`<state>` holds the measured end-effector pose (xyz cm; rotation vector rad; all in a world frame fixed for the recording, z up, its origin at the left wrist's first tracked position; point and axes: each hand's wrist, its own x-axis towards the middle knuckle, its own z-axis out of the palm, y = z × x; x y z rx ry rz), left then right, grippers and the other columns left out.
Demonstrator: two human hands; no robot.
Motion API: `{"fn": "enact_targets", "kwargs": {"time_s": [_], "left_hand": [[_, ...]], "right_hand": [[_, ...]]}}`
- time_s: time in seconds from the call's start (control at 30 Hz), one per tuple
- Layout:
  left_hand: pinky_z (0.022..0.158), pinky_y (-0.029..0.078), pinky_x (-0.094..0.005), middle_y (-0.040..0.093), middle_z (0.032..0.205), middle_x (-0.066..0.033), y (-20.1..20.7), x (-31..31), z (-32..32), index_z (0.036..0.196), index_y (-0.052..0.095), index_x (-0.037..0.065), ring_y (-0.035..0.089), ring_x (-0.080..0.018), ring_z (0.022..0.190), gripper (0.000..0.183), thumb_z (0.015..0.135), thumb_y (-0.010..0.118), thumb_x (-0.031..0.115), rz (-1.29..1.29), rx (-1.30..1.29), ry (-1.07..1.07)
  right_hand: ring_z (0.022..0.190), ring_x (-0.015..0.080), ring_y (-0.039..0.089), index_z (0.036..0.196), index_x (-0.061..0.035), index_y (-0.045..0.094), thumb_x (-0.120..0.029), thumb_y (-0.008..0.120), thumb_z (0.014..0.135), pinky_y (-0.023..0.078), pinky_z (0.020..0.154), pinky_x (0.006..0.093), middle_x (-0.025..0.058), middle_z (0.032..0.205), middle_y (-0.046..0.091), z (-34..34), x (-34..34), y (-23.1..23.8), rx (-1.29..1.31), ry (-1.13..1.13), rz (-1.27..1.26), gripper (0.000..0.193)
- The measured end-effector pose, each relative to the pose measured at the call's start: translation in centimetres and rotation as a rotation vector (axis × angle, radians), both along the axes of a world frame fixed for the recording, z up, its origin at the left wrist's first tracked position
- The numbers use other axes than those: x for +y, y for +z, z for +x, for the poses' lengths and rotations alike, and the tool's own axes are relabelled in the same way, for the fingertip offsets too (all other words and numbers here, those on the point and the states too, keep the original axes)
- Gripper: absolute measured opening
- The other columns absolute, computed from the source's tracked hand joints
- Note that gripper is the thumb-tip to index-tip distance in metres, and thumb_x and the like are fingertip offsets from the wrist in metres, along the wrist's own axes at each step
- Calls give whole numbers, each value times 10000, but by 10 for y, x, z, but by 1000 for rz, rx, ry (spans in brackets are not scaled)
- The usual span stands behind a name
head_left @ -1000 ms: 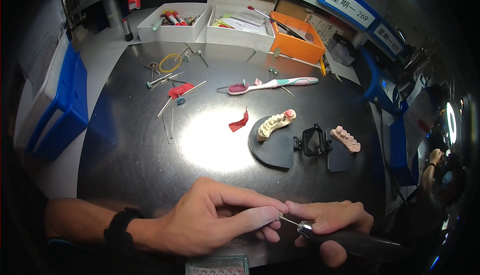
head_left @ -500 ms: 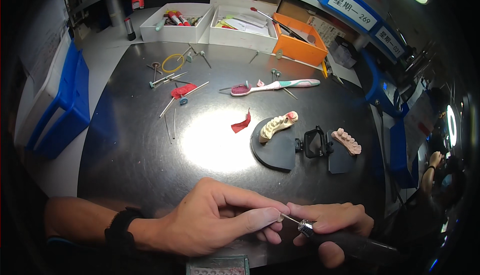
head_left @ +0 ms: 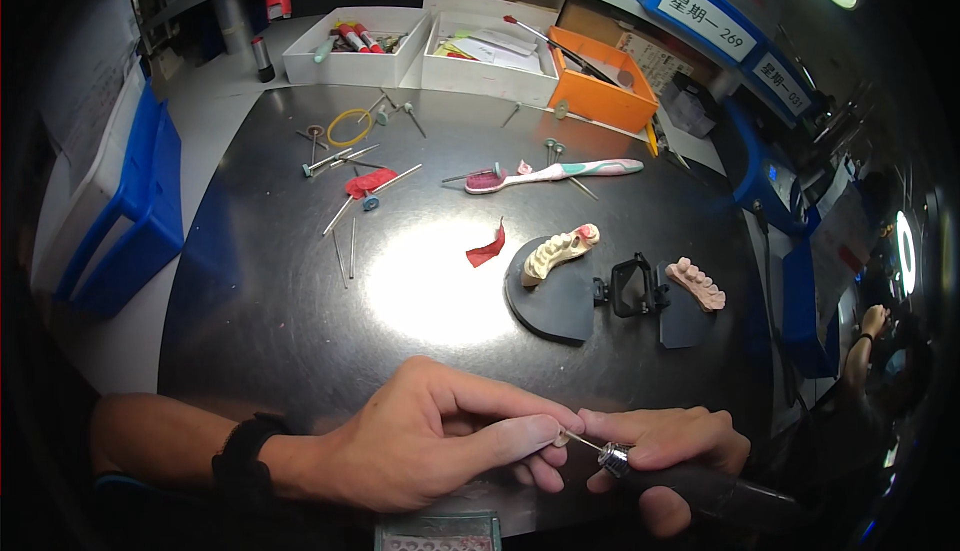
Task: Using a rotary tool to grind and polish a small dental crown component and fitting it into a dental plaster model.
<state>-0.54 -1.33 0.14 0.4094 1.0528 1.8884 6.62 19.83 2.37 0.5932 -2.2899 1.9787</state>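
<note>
My left hand [head_left: 425, 443] is closed, pinching a tiny pale piece like a dental crown [head_left: 562, 439] between thumb and index finger. In my right hand [head_left: 692, 435] lies a dark rotary handpiece [head_left: 700, 486] with a silver collar; its thin bur [head_left: 584, 441] points left and reaches the piece. The two hands meet at the fingertips, low over the bench. Beyond them stands a black articulator [head_left: 632, 286] carrying a cream dental model [head_left: 560, 253] with a red patch and a pinkish dental model [head_left: 696, 285]. Fingers partly hide the small piece.
Toothbrush [head_left: 555, 174], red paper scrap [head_left: 487, 248] and several metal burs [head_left: 345, 206] lie on the dark metal bench [head_left: 260, 341]. White boxes [head_left: 355, 66] and an orange box [head_left: 605, 96] line the back. A green-edged case [head_left: 437, 526] sits nearest me. A co-worker's hand [head_left: 872, 321] shows far right.
The whole view has shifted very slightly. Both hands keep the same hold, with the bur still at the small pale piece.
</note>
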Motion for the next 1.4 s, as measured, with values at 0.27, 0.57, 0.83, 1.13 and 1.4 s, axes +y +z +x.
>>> {"fn": "enact_targets", "kwargs": {"time_s": [0.27,0.57,0.83,1.13,1.4], "left_hand": [[788,513,-232,626,978,-129,0,0,0,1121,567,-63,626,-144,884,268,919,521,107,-6,-36,-3],[766,501,-217,640,960,-127,-2,0,0,1101,582,-63,622,-110,846,262,918,526,116,13,-4,9],[754,502,-216,647,936,-131,-4,1,0,1086,590,-64,625,-112,831,262,917,528,127,26,25,14],[740,499,-208,658,910,-112,-6,2,0,1075,601,-57,626,-103,815,255,910,540,127,16,77,33],[742,498,-200,657,926,-109,-7,2,0,1073,602,-57,624,-102,819,248,903,552,116,28,93,40]], "right_hand": [[791,224,625,1078,10,494,-143,591,857,524,680,324,374,1102,525,-7,13,-6,121,194,2,285],[848,314,645,1034,11,505,-102,615,823,534,724,393,357,1045,554,-9,7,-6,207,187,50,264],[834,378,644,964,24,499,-94,608,813,471,840,538,196,804,609,-10,1,-6,350,152,103,220],[783,335,647,1019,0,477,-118,595,831,500,796,465,306,927,592,-10,3,-5,255,197,69,252],[746,260,637,1046,-21,465,-178,598,859,528,660,340,420,1058,512,-10,9,-3,188,211,96,278]]}}
